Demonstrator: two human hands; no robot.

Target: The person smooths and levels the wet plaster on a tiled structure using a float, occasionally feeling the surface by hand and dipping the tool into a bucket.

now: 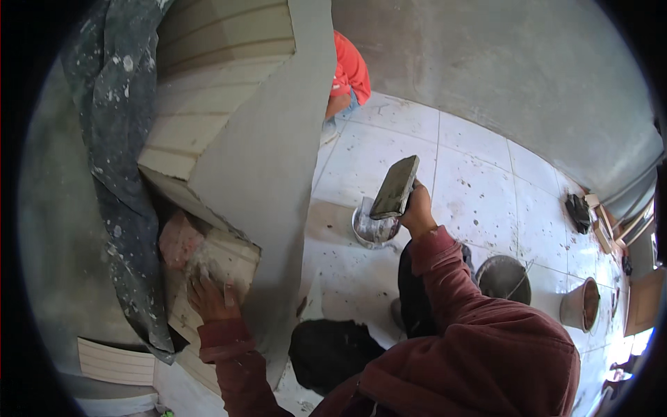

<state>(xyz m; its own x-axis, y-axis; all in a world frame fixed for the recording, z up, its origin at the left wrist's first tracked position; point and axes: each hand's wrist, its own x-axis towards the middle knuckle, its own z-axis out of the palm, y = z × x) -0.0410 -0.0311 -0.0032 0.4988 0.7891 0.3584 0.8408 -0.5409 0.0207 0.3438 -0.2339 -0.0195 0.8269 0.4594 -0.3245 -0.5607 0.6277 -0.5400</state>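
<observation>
Float: my plastering float [395, 186] is a flat rectangular slab, its face smeared a dull grey-green, with a paler strip along its one o'clock edge and a dark rim below.
Tilt: it slants up off the floor, its long sides running from seven o'clock to one o'clock.
Right hand: my right hand [418, 210] is closed around the float's far side; the slab hides the handle, so I can't tell how my fingertips sit.
Float from my hands: between ten and eleven o'clock of my right hand, touching it; at two o'clock from my left hand [212, 299], well apart.
Left hand: spread open, palm down on the beige ribbed tread [240, 260]; I can't tell how hard it presses.
Pinkish lump: at eleven o'clock from my left hand sits a pinkish lump [180, 240], rough and dusty; I can't tell what it is.
White bucket: at eight o'clock from my right hand, the white bucket [367, 242] stands on the tiles, partly behind the float.
Dark sheet: paint-spotted, the dark sheet [128, 201] hangs at ten o'clock from my left hand.
</observation>
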